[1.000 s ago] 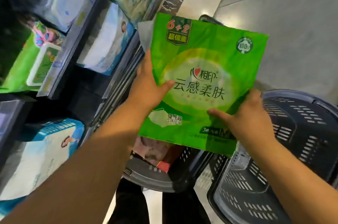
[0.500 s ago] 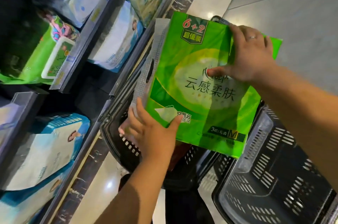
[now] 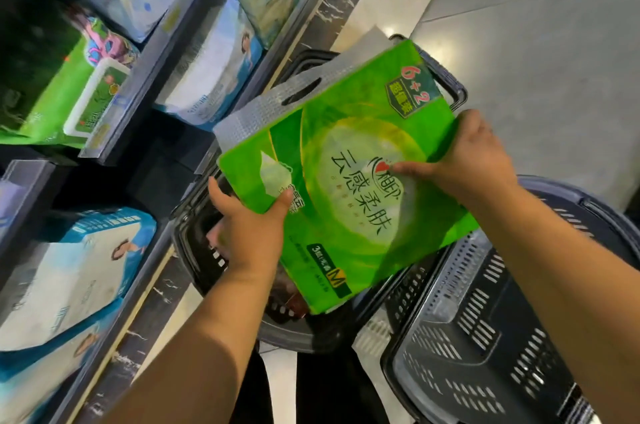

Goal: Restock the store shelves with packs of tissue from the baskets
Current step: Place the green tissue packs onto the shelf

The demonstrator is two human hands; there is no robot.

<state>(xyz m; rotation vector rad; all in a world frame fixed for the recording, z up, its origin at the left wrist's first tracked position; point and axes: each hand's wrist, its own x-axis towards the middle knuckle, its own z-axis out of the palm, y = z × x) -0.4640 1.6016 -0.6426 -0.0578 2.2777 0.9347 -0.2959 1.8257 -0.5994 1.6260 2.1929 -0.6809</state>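
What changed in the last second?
The green tissue pack turned clockwise. The right hand moved its grip from the pack's bottom corner to its top edge; the left hand slid toward the bottom corner. Unchanged: both hold it above the baskets.

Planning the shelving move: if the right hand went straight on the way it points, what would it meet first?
The right hand grips the green tissue pack, so the pack leads. Up-left on that line, its silver handle end would probably reach the blue-and-white pack on the shelf first; depth is unclear.
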